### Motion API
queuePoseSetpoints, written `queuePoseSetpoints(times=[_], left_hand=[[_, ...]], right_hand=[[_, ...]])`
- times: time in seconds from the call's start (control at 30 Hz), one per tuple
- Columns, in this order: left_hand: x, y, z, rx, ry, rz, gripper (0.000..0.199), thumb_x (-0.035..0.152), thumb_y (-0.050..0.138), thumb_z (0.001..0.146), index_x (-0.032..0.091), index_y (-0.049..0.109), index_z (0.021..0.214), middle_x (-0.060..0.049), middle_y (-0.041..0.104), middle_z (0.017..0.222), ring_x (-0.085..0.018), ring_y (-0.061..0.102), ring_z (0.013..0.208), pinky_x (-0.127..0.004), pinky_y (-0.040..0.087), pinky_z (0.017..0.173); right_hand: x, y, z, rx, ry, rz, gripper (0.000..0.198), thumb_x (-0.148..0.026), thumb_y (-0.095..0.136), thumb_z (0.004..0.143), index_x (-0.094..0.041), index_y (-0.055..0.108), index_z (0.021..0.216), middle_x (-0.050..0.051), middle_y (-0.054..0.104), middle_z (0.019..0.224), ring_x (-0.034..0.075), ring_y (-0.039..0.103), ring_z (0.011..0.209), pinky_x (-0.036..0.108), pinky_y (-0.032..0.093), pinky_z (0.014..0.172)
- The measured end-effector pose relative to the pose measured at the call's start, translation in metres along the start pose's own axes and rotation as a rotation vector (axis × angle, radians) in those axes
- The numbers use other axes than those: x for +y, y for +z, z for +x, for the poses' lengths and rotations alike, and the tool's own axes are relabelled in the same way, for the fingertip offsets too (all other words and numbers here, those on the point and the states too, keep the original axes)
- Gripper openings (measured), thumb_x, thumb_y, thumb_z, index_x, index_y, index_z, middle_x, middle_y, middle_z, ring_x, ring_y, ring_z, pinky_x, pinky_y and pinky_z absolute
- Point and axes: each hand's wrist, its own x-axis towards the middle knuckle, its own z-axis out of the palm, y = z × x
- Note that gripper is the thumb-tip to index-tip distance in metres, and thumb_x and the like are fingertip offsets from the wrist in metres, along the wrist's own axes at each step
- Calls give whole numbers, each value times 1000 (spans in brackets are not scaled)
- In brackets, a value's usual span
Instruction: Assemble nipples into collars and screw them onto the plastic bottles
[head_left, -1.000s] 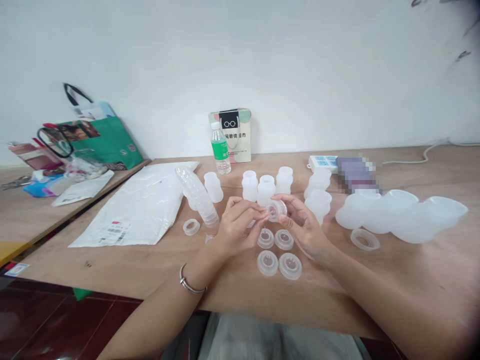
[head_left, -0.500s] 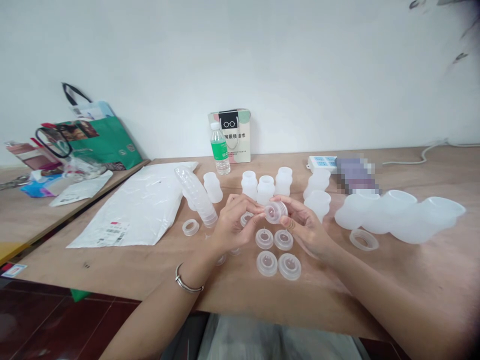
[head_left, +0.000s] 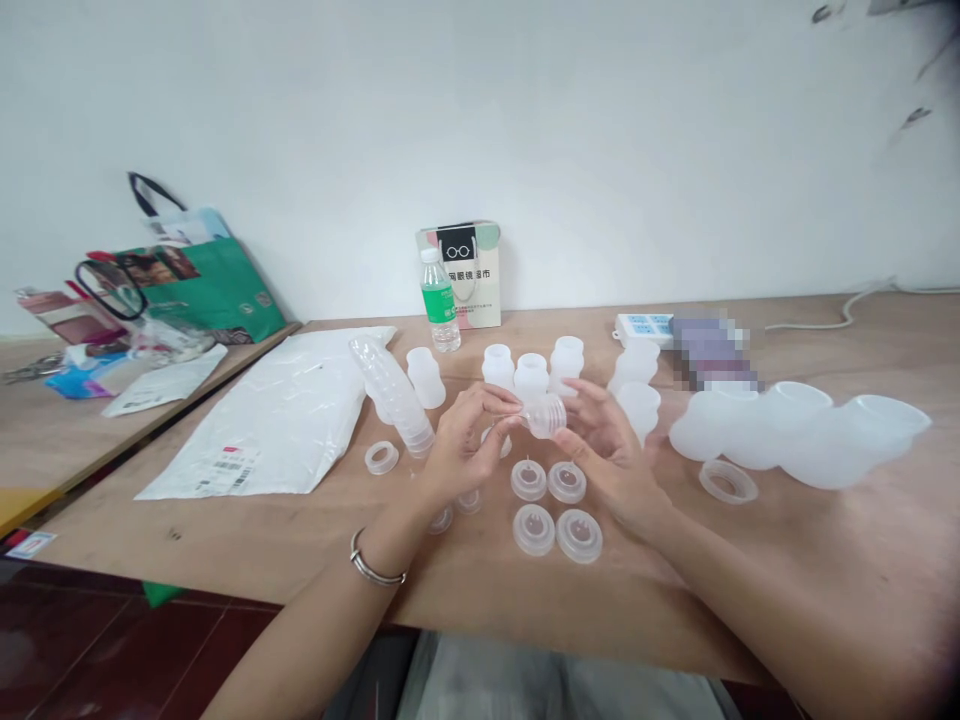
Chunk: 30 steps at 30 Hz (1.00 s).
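Observation:
Above the table, the thumb and fingers of my left hand (head_left: 480, 432) pinch a clear ridged plastic cap (head_left: 546, 416) by its narrow left end. At the cap's wide right end is my right hand (head_left: 609, 440), its thumb and fingers spread apart around the rim. Whether a fingertip still touches it is hard to see. Below the hands lie several round translucent lids, such as a front lid (head_left: 534, 530). A loose ring (head_left: 382, 458) rests left of my left hand, near a leaning stack of clear cups (head_left: 394, 395). Frosted wavy bottles (head_left: 532, 377) stand behind.
Larger frosted containers (head_left: 799, 435) and another ring (head_left: 728, 481) are on the right. A white mailing bag (head_left: 277, 415) covers the left side. Toward the wall stand a water bottle (head_left: 439, 300), a paper bag (head_left: 480, 275) and a power strip (head_left: 643, 328).
The cap has turned, so its ridged side now faces me rather than its round end. My right hand's fingers have spread and loosened from around it; my left hand keeps its pinch.

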Motion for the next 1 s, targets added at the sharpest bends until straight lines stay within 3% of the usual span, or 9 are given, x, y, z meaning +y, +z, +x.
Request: queuePoseSetpoints(times=[0.13,0.23,0.33,0.4,0.5,0.67,0.83,1.0], left_hand=[[-8,3,0,-9,-123,90,3,20,54,89,18,56,89,-7,65,97,-17,62,96,-33,47,84],[-14,7,-4,-237,-197,284,5,21,53,89,19,57,91,-5,68,96,-18,64,91,-34,45,83],[-18,11,-7,-473,-242,438,9,21,51,90,20,60,91,-2,70,94,-18,65,88,-35,43,83],[-18,11,-8,-555,-238,506,11,22,52,90,20,62,92,-2,71,95,-19,64,91,-36,42,84],[-17,7,-6,-529,-206,497,15,27,56,88,22,63,100,-3,71,100,-21,63,98,-38,43,88],[-23,-4,-2,-271,-247,469,25,19,43,92,17,58,111,-9,67,107,-22,62,101,-41,47,89],[-32,-7,-4,-415,-298,541,27,11,40,88,15,60,106,-9,67,102,-21,63,96,-39,50,86],[-34,-11,-4,-492,-399,721,48,-6,36,73,13,57,111,-12,64,109,-22,60,103,-37,48,89]], right_hand=[[0,-2,0,236,-224,5,26,-28,54,90,-32,50,115,3,62,112,18,63,101,41,49,92],[-1,-3,0,288,-310,-41,17,-24,53,90,-29,56,106,3,64,102,18,64,93,39,51,85],[0,-3,-3,253,-288,-108,12,-23,53,90,-25,60,100,4,65,97,17,63,88,36,51,81],[1,-3,-4,227,-257,-129,12,-24,52,91,-25,60,99,4,64,97,17,63,88,35,51,80],[1,-2,-6,233,-224,-132,11,-25,52,91,-26,60,98,3,63,97,17,62,88,36,51,81],[-2,-2,-5,222,-212,-170,11,-25,51,91,-26,60,97,3,63,94,17,61,87,36,49,81],[-4,-1,-5,200,-218,-184,10,-24,51,91,-25,60,95,3,62,91,17,60,86,35,50,79],[-4,0,-5,184,-204,-189,9,-24,51,91,-25,60,92,2,63,87,16,60,85,33,50,77]])
